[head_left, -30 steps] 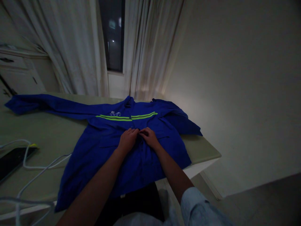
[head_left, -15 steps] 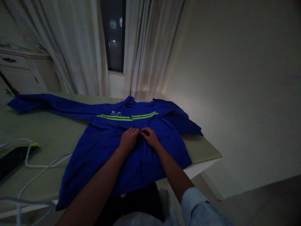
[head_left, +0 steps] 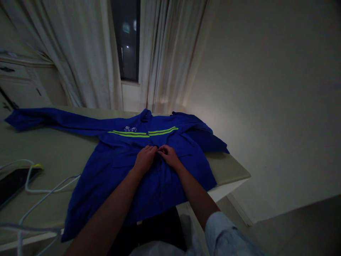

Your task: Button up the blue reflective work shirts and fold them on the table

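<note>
A blue work jacket [head_left: 101, 170] lies front side up, with two-part yellow-green stripes across the chest and a white emblem beside the collar opening. Its left-hand sleeve stretches out across the table; the other is bunched at the right. My left hand [head_left: 145, 158] is closed on the jacket's front edge, just below the stripes. Close beside it, my right hand [head_left: 169, 156] pinches the same front opening, thumb and fingers together. Whatever small part lies between the fingertips is hidden.
The greenish table [head_left: 231, 167] has its right corner near a pale wall [head_left: 266, 106]. At the left lie a dark phone [head_left: 16, 183] and white cables [head_left: 39, 204]. Curtains [head_left: 85, 53] hang behind, around a dark window [head_left: 129, 46]. A white cabinet [head_left: 21, 85] stands back left.
The view has shifted very slightly, so the jacket and phone sit a little further left. Both hands stay together at the jacket's front with hardly any movement.
</note>
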The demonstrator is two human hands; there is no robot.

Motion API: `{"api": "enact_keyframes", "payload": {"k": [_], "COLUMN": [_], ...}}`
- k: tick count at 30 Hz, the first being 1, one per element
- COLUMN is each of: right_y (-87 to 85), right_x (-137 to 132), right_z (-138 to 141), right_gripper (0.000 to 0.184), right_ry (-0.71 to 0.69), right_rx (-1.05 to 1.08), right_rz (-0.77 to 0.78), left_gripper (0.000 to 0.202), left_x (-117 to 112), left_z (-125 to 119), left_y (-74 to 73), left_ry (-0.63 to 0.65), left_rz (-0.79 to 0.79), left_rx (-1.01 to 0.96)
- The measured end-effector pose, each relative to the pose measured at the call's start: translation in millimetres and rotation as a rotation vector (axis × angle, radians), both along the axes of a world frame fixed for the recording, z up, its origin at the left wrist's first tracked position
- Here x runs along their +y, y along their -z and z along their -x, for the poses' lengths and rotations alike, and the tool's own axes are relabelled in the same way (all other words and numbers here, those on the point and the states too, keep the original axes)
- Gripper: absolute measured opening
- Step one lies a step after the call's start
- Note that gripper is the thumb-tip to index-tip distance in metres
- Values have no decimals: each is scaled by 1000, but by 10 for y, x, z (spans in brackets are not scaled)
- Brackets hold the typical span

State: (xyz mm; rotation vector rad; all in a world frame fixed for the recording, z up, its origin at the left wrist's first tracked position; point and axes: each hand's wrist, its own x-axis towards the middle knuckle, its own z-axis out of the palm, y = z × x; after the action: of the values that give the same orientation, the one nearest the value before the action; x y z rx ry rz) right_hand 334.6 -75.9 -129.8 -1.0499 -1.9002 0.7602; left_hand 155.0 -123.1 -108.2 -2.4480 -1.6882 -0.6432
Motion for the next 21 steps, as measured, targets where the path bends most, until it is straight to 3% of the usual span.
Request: {"api": "enact_keyframes", "payload": {"k": [21], "right_y": [42], "right_x": [77], "right_z": [3], "right_gripper": [34], "right_ry": [-7], "right_rx": [106], "right_rz": [111], "left_gripper": [25], "left_x": [-40], "left_z": [-55], "left_y": [-21], "left_ry": [-21], "left_rz": [-31], "left_rx": [5]}}
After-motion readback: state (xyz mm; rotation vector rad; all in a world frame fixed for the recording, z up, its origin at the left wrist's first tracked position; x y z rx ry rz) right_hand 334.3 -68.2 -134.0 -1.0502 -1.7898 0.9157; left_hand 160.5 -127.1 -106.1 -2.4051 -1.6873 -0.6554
